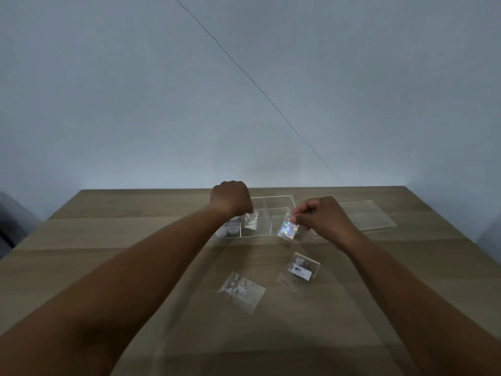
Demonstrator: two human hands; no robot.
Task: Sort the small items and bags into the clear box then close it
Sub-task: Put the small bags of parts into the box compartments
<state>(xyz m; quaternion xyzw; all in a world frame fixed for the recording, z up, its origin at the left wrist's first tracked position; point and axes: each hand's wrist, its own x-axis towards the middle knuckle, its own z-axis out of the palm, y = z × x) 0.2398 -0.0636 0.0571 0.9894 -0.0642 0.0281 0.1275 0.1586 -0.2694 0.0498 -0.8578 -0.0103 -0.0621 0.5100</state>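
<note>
A clear box (279, 198) with dividers lies open on the wooden table. My left hand (231, 198) is over its left part, fingers curled on a small clear bag (250, 221) that hangs into a middle compartment. Round pale items (229, 229) fill the left compartments. My right hand (324, 217) pinches a small bag of iridescent glitter (289, 228) at the box's front right corner. Two more small clear bags lie nearer to me: one with white bits (242, 291), one with a printed label (299, 268).
The clear lid (376, 217) lies flat to the right of the box. The table (108, 253) stands against a pale wall. A dark object (10, 223) shows at the left edge, off the table.
</note>
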